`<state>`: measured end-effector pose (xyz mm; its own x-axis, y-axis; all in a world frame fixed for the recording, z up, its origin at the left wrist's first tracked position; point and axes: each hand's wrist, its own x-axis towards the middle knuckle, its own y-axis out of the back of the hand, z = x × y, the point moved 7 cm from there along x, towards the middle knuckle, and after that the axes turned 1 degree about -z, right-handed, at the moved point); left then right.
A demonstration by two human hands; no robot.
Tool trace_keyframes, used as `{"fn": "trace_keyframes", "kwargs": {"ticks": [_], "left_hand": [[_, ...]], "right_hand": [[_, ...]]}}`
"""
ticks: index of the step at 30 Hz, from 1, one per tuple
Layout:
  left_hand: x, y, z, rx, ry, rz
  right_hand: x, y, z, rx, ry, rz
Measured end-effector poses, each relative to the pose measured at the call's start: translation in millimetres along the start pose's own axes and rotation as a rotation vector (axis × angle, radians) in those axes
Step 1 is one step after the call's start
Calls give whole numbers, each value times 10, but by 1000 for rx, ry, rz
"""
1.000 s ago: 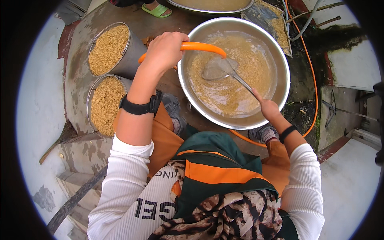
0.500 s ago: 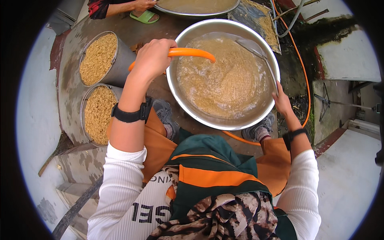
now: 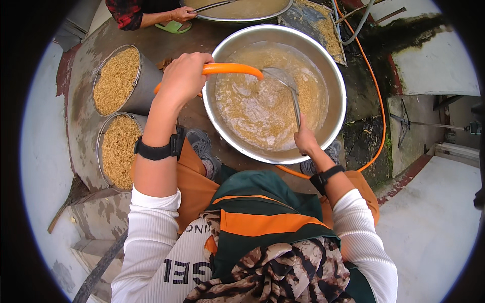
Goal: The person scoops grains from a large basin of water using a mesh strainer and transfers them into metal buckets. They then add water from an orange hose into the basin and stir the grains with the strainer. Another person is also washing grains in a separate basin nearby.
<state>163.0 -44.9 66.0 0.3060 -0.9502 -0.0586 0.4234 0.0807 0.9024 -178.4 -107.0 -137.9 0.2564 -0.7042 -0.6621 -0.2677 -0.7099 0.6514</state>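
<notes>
In front of me a wide metal basin (image 3: 340,108) holds cloudy water with tan grain (image 3: 262,113) swirling in it. My left hand (image 3: 186,76) is closed around an orange hose (image 3: 233,67), whose curved end reaches over the basin's left side. My right hand (image 3: 305,140) grips the handle of a long metal skimmer (image 3: 295,101) above the near right part of the basin. The skimmer's round head lies in the water close to the hose end, partly under the surface.
Two metal buckets (image 3: 146,83) filled with grain stand on the left. Beyond my basin, another person's hand (image 3: 182,14) holds a metal handle over a second basin (image 3: 247,19). Grain lies on a flat tray (image 3: 326,25) at the far right. The orange hose loops along the right.
My right hand has swung the skimmer from the basin's right rim leftward and inward, bringing its head beside the hose end. The left hand keeps hold of the hose.
</notes>
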Motion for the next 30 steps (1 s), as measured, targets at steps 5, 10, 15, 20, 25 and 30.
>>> {"fn": "trace_keyframes", "kwargs": {"ticks": [5,10,15,20,25,30], "left_hand": [[-38,2,4,-18,3,-7],[-65,14,17,31,-35,14],[-70,14,6,25,-44,14],[-63,37,1,13,-20,7],[-59,35,46,-23,1,-20],[-82,24,61,-5,-25,-23]], "right_hand": [[-400,384,193,236,87,-59],[-50,869,368,21,147,273],[634,429,536,113,-197,254],[332,-233,338,151,-95,186],[-294,-346,122,536,-7,-24],[-486,254,353,540,95,113]]}}
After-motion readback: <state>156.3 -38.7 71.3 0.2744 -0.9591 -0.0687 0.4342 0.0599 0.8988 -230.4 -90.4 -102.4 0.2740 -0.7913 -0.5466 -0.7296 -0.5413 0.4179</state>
